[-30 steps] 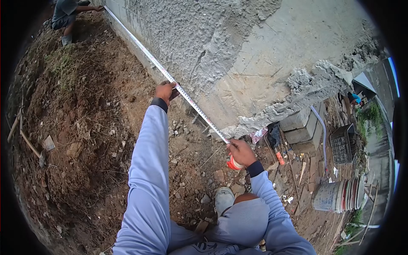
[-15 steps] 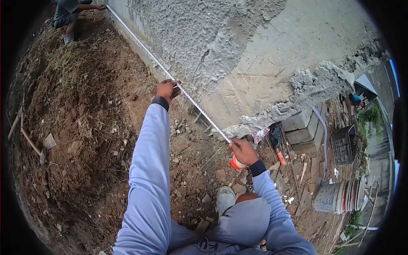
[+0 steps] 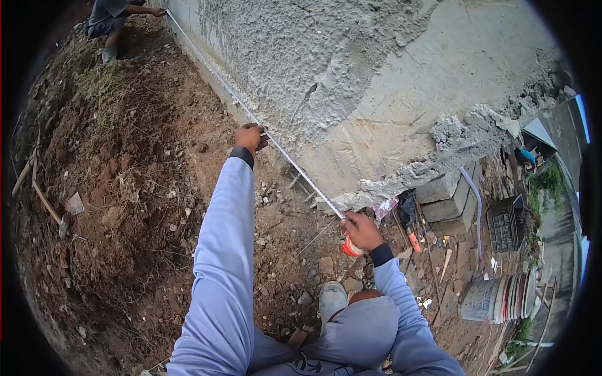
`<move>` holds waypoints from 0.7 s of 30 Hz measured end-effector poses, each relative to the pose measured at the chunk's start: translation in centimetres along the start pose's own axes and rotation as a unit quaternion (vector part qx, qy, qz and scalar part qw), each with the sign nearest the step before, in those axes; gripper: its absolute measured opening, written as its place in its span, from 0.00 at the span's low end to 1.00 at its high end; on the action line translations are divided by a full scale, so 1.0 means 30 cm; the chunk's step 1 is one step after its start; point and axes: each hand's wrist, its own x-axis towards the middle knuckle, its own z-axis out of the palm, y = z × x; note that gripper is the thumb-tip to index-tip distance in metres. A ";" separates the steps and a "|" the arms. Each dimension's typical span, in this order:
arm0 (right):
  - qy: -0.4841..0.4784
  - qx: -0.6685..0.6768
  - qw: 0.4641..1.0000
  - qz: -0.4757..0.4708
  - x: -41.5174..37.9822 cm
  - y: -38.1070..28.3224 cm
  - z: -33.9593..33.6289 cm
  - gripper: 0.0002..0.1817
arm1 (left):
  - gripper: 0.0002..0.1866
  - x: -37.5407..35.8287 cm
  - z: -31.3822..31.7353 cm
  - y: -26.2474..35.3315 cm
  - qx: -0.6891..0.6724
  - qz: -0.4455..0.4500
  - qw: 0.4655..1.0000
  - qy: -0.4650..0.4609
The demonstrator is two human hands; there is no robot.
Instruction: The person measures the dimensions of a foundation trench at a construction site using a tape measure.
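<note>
A white measuring tape [image 3: 231,90] runs taut along the base of the rough concrete wall [image 3: 276,59]. My left hand [image 3: 251,138] reaches forward to the tape's middle stretch, its fingers closed on the edge by the wall. Nearer to me, beside the wall's broken corner, my right hand [image 3: 362,230] pinches the near end between thumb and fingers. Just below that hand shows a round red-and-white piece [image 3: 351,247], partly covered by it. At the far end, the hand of a crouching person [image 3: 158,12] is at the tape.
Loose brown soil [image 3: 125,182] with stones and roots fills the left side. To the right are concrete blocks [image 3: 448,203], a black crate [image 3: 505,224], stacked buckets [image 3: 498,297] and a pale hose [image 3: 476,200]. An orange-handled tool [image 3: 414,242] lies near my right hand.
The view has shifted slightly, so wall, tape and both hands appear a little lower and farther right. Both hands keep their hold on the tape.
</note>
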 end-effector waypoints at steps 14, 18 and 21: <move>0.007 0.032 0.999 -0.003 0.005 -0.023 0.012 0.12 | 0.11 0.035 -0.022 -0.016 0.027 0.034 0.997 0.058; 0.016 0.004 1.000 -0.023 0.009 0.000 0.018 0.11 | 0.12 0.096 -0.024 -0.046 0.096 0.065 0.989 0.087; 0.001 0.025 1.000 -0.010 0.011 0.020 0.025 0.10 | 0.12 0.155 -0.035 -0.081 0.143 0.113 0.977 0.109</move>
